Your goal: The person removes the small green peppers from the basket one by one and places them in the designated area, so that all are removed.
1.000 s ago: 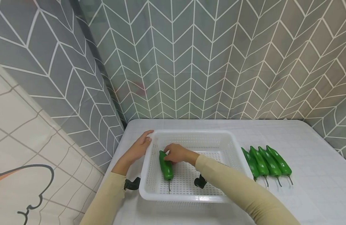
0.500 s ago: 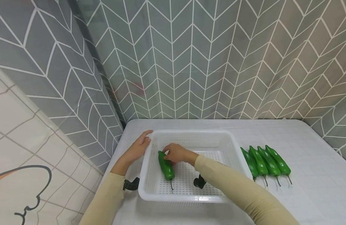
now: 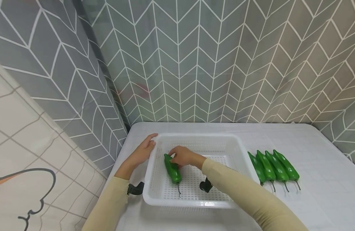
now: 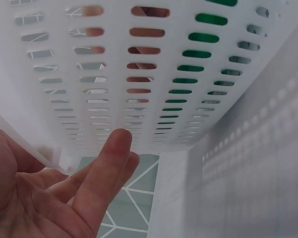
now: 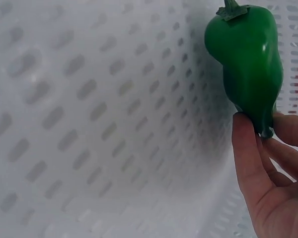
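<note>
A white perforated plastic basket [image 3: 194, 202] sits on the table. My left hand [image 3: 142, 154] holds its rim near the back left corner; the left wrist view shows fingers [image 4: 114, 148] stretched along the outside of the wall. Inside the basket, my right hand [image 3: 184, 156] pinches a glossy green pepper [image 3: 173, 171] near its narrow tip. The pepper lies slanted, its thin stem toward the front. Up close in the right wrist view, thumb and fingers are on either side of the tip of the pepper [image 5: 253, 59]. Part of the right fingers is hidden in the head view.
Several green peppers [image 3: 278, 166] lie side by side on the white table [image 3: 318, 192], right of the basket. Patterned grey cloth [image 3: 209, 64] rises behind the table, and a white tiled surface [image 3: 44, 154] is at the left.
The pepper in my right hand has turned so that its stem end swings to the right. The left hand and the basket have stayed in place.
</note>
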